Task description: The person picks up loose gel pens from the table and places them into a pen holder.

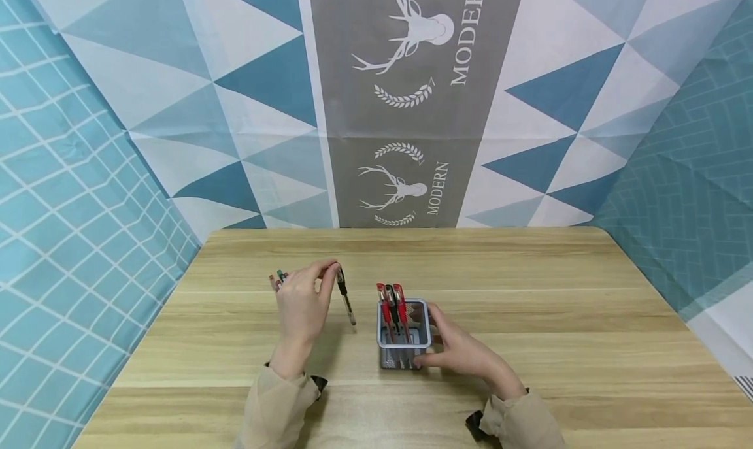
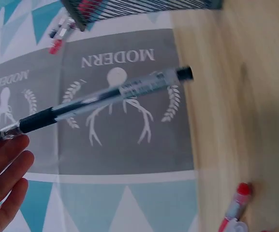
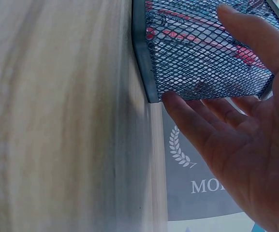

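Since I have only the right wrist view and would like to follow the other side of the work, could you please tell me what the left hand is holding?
Observer: The left hand pinches a black pen near one end.
Operator: Thank you; would you kindly say whether that pen is above the mesh holder?
Observer: It is not: the head view shows it to the left of the holder, apart from it.
Operator: And may I ask whether any other pen is outside the holder?
Observer: Yes, the left wrist view shows a red-ended pen lying on the table.
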Demonstrator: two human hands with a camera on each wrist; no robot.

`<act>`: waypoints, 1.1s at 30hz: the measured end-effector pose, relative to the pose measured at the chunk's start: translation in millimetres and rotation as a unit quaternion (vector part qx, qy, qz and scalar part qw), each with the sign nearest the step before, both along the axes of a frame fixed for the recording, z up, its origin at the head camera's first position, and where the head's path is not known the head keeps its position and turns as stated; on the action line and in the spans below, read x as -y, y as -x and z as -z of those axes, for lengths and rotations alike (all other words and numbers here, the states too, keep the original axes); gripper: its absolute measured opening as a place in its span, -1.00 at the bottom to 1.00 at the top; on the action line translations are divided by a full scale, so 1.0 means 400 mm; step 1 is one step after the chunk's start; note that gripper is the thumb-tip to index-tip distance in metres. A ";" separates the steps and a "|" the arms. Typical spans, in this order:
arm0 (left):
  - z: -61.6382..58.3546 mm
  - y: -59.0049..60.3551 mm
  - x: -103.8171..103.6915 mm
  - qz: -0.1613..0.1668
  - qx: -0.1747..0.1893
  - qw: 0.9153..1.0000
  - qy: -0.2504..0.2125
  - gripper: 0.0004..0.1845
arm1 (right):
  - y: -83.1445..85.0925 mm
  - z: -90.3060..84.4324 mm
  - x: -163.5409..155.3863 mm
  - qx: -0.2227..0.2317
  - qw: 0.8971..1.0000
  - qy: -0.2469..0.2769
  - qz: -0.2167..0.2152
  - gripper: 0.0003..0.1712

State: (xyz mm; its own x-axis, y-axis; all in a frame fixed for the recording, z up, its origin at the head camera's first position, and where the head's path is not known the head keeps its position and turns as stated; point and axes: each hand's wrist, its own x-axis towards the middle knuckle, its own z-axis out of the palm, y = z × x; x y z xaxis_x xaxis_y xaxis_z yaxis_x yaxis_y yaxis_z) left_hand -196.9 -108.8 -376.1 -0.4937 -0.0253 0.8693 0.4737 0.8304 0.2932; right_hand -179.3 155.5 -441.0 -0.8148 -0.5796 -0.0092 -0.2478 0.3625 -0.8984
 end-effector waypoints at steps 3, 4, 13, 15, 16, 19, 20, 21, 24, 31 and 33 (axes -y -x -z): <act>-0.011 -0.009 -0.001 0.004 0.003 1.000 -0.025 -0.89 | -0.001 0.000 0.000 0.002 1.000 0.003 0.000 0.03; -0.014 -0.012 -0.001 0.004 0.003 0.999 -0.032 -0.90 | -0.001 0.000 0.000 0.003 1.000 0.003 0.000 0.03; -0.035 -0.026 0.001 0.002 0.005 0.998 -0.070 -0.91 | -0.001 -0.002 0.000 0.000 1.000 0.004 0.002 0.03; -0.041 -0.033 -0.002 0.008 -0.003 0.997 -0.082 -0.91 | -0.002 -0.002 0.000 -0.003 1.000 0.003 0.001 0.03; -0.044 -0.036 -0.004 0.012 -0.009 0.996 -0.089 -0.91 | -0.002 -0.001 0.000 -0.004 1.000 0.002 0.001 0.03; -0.052 -0.045 -0.010 0.020 -0.033 0.993 -0.110 -0.91 | -0.002 -0.001 0.001 -0.005 1.000 0.002 0.000 0.03; -0.055 -0.048 -0.012 0.021 -0.043 0.992 -0.115 -0.90 | -0.002 -0.001 0.001 -0.005 1.000 0.002 0.000 0.04; -0.058 -0.050 -0.014 0.025 -0.050 0.990 -0.126 -0.90 | -0.002 -0.001 0.002 -0.005 1.000 0.002 0.000 0.04; -0.067 -0.058 -0.018 0.033 -0.063 0.985 -0.155 -0.89 | -0.002 -0.002 0.003 -0.002 1.000 0.004 0.000 0.04; -0.081 -0.075 -0.023 0.061 -0.060 0.977 -0.196 -0.87 | -0.003 -0.004 0.004 0.005 1.000 0.006 0.000 0.03; -0.082 -0.079 -0.028 0.072 -0.056 0.976 -0.197 -0.87 | -0.003 -0.004 0.004 0.006 1.000 0.004 0.002 0.04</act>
State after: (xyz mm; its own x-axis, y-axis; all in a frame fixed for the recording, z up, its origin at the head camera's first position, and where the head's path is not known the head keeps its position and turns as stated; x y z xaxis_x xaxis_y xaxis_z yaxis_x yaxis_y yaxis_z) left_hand -165.5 -97.7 -343.2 -0.4185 -0.3057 0.8552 0.6253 0.5860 0.5154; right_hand -178.2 153.8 -439.6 -0.8171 -0.5763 -0.0142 -0.2353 0.3560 -0.9044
